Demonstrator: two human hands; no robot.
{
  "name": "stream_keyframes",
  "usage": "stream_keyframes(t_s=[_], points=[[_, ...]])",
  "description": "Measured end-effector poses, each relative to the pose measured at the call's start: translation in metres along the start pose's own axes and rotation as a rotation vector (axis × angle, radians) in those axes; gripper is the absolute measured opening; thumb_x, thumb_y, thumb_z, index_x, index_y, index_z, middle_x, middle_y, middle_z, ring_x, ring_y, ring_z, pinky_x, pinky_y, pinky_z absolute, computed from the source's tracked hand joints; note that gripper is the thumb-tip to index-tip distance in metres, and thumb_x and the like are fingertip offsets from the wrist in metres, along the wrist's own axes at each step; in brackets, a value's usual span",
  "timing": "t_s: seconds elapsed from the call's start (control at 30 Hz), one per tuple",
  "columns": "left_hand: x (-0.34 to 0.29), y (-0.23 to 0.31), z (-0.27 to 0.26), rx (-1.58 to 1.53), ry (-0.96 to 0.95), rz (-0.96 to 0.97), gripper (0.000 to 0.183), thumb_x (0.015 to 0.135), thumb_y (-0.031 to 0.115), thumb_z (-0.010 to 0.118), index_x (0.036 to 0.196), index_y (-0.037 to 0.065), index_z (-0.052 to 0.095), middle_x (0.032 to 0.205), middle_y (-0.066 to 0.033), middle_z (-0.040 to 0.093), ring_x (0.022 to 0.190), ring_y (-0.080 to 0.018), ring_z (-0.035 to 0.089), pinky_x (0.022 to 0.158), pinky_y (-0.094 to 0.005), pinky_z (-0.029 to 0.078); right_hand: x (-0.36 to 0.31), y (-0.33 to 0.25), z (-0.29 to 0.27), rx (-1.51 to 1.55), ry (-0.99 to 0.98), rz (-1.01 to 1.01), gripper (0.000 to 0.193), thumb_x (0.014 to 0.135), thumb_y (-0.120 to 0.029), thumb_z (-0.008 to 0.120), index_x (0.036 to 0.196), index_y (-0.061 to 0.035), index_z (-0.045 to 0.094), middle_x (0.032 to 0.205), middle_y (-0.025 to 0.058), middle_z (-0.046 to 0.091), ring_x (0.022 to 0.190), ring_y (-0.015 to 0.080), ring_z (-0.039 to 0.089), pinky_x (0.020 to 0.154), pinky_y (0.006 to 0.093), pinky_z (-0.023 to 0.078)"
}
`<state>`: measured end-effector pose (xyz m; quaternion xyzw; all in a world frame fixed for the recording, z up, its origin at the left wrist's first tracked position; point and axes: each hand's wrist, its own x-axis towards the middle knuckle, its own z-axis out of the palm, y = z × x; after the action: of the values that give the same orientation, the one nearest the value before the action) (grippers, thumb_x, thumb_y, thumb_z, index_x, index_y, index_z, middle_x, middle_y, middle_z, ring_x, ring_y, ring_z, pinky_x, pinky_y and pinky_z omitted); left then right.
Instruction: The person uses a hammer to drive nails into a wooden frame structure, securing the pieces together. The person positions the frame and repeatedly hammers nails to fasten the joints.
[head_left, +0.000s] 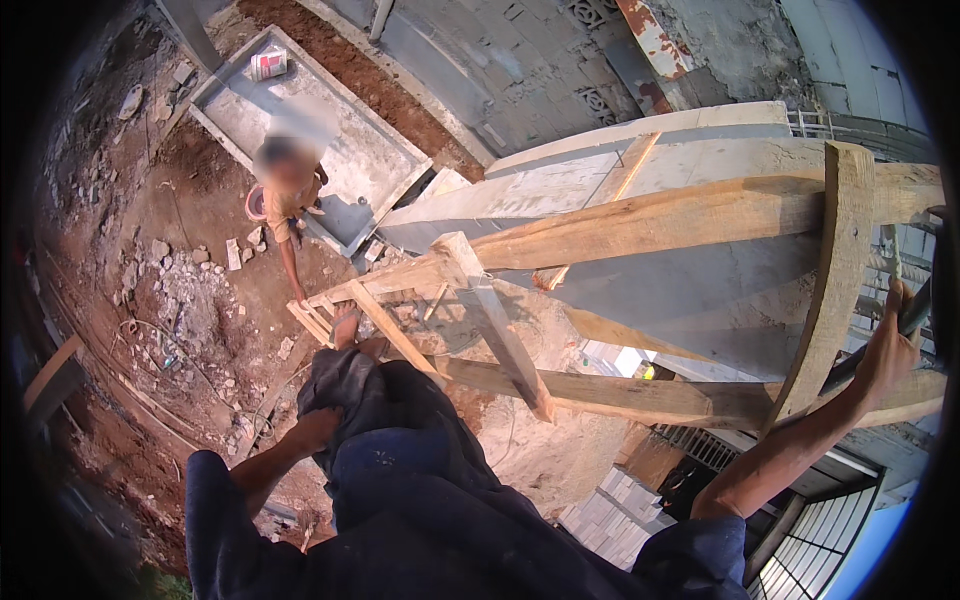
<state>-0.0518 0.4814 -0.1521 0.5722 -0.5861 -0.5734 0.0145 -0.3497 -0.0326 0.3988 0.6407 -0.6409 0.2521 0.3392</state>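
A rough wooden ladder (640,215) runs from the lower left to the upper right, and my bare feet (347,325) are on its lower part. My right hand (888,350) is closed round a dark pipe (915,312) beside the ladder's upper end, just right of a wide rung (832,270). A thin pale stick or tool (890,250) shows above that hand. My left hand (320,428) lies against my dark trousers (375,385) near the thigh; its fingers are mostly hidden. Another rung (492,325) crosses the ladder in front of me.
Below left, another person (285,185) reaches a hand (298,292) to the ladder's foot. Behind them lies a shallow concrete trough (345,130) with a white and red bucket (268,66). Rubble (180,300) covers the red soil. A grey concrete beam (650,170) runs alongside the ladder.
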Motion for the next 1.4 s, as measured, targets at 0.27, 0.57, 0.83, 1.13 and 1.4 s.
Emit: stream_keyframes(t_s=[0.27,0.57,0.83,1.13,1.4], points=[[0.013,0.037,-0.097,0.007,0.459,-0.16,0.022,0.09,0.004,0.05,0.112,0.001,0.048,0.093,-0.0238,0.063,0.083,-0.0398,0.066,0.071,-0.0474,0.053,0.002,0.01,0.01,0.143,0.023,-0.108,0.032,0.09,-0.036,0.072,0.106,-0.0086,0.075,0.087,0.0004,0.068,0.081,0.0106,0.058,0.078,0.0302,0.046],[0.084,0.109,-0.219,-0.686,1.23,0.102,0.008,0.098,0.008,0.054,0.103,0.002,0.054,0.087,-0.0068,0.059,0.08,-0.0156,0.06,0.072,-0.0316,0.05,-0.012,-0.023,0.011,0.106,-0.008,0.013,0.029,0.085,-0.042,0.068,0.106,-0.025,0.076,0.089,0.0053,0.074,0.089,0.0214,0.07,0.086,0.0368,0.05],[0.178,0.24,-0.335,-1.018,1.135,0.564,0.013,0.092,0.01,0.066,0.1,0.001,0.061,0.089,-0.0049,0.067,0.08,-0.0107,0.064,0.075,-0.0248,0.051,-0.006,-0.024,-0.006,0.087,-0.027,0.032,0.026,0.085,-0.038,0.066,0.104,-0.0238,0.076,0.091,0.0104,0.074,0.092,0.033,0.069,0.086,0.0412,0.05],[0.27,0.289,-0.348,-1.182,0.513,0.684,0.015,0.09,0.013,0.069,0.098,0.003,0.061,0.09,-0.007,0.068,0.082,-0.0137,0.069,0.072,-0.0269,0.055,-0.004,0.007,0.007,0.293,-0.043,-0.104,0.027,0.092,-0.026,0.072,0.098,0.0008,0.07,0.084,0.0012,0.064,0.077,0.0096,0.053,0.071,0.026,0.043],[0.304,0.315,-0.332,-1.367,0.277,0.727,0.016,0.091,0.013,0.068,0.097,0.001,0.06,0.088,-0.0076,0.066,0.082,-0.0152,0.069,0.07,-0.0268,0.056,0.007,0.027,-0.015,0.272,-0.036,-0.081,0.026,0.093,-0.027,0.071,0.1,-0.0016,0.072,0.091,0.0012,0.063,0.084,0.0107,0.052,0.076,0.0292,0.043]])
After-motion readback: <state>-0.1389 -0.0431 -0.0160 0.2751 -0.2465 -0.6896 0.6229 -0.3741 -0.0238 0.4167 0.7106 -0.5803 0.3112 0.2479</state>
